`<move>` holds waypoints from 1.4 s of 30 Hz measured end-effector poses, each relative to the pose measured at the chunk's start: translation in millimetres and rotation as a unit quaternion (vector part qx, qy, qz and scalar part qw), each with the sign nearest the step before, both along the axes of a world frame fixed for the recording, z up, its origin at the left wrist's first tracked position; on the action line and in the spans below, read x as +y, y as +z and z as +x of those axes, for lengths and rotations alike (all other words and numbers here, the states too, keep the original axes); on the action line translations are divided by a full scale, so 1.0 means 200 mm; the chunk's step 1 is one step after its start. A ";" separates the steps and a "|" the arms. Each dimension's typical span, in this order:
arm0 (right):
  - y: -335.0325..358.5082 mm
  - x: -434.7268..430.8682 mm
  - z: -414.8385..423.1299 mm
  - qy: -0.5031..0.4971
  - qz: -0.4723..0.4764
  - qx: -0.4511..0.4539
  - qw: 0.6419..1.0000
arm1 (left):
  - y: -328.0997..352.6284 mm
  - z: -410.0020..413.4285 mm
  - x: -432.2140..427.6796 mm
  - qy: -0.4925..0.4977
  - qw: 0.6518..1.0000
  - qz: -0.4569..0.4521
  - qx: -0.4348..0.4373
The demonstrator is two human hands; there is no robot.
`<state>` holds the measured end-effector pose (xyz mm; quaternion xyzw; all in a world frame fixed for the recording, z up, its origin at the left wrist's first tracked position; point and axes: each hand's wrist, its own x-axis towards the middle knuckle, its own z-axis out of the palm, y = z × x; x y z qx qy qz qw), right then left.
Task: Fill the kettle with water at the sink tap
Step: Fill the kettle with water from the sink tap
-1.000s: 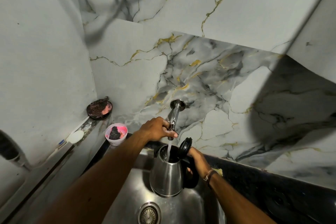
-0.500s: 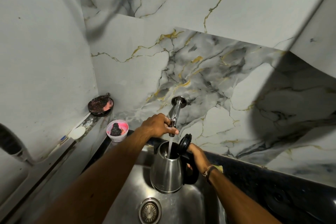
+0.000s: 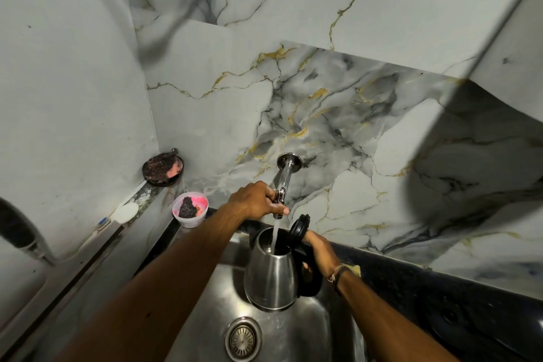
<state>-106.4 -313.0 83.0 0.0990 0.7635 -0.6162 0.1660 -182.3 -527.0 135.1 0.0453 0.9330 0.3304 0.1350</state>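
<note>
Kettle (image 3: 271,279) is filling: your right hand (image 3: 321,253) grips its handle, left hand (image 3: 255,200) clasps the tap (image 3: 283,185). Next, shut off once full.

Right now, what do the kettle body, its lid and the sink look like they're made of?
Kettle: likely brushed stainless steel, grey with soft reflections.
Lid: matte black, probably plastic.
Sink: stainless steel too, shiny and mirroring the kettle.
</note>
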 end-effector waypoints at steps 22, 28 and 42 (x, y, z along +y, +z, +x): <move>0.00 0.02 -0.01 -0.013 -0.002 0.010 1.000 | 0.02 0.00 0.01 0.003 1.000 -0.002 -0.013; 0.00 0.02 0.00 -0.012 -0.009 0.014 1.000 | 0.02 0.00 0.01 0.003 1.000 -0.001 -0.013; 0.02 -0.01 0.01 -0.017 -0.003 0.009 1.000 | 0.01 0.00 0.00 0.007 1.000 -0.004 -0.014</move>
